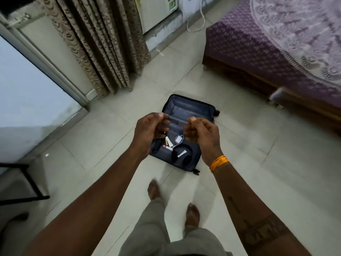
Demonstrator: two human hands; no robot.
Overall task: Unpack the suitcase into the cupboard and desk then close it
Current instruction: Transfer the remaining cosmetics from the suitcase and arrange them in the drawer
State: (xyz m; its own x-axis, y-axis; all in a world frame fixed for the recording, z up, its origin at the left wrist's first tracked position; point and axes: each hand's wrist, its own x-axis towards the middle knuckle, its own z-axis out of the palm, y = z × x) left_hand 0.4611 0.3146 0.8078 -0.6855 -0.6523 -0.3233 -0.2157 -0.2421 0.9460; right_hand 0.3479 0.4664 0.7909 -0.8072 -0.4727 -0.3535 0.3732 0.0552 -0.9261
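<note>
A dark blue suitcase (pixel 191 108) lies open flat on the tiled floor ahead of me. Its far half looks empty. The near half holds black headphones (pixel 186 158), a white tube (pixel 169 141), a small white charger with its cable (pixel 179 139), a pink-tipped item (pixel 167 147) and a black object (pixel 156 145). My left hand (pixel 150 131) and my right hand (pixel 202 134) hover side by side well above the case. Their fingers are loosely curled and hold nothing.
A bed with a purple patterned cover (pixel 276 45) stands at the right. Brown curtains (pixel 96 45) hang at the back, with a white cooler (pixel 156 10) beside them. A pale panel (pixel 27 89) and a black metal frame (pixel 31 183) are at the left. My bare feet (pixel 155 189) stand just short of the suitcase.
</note>
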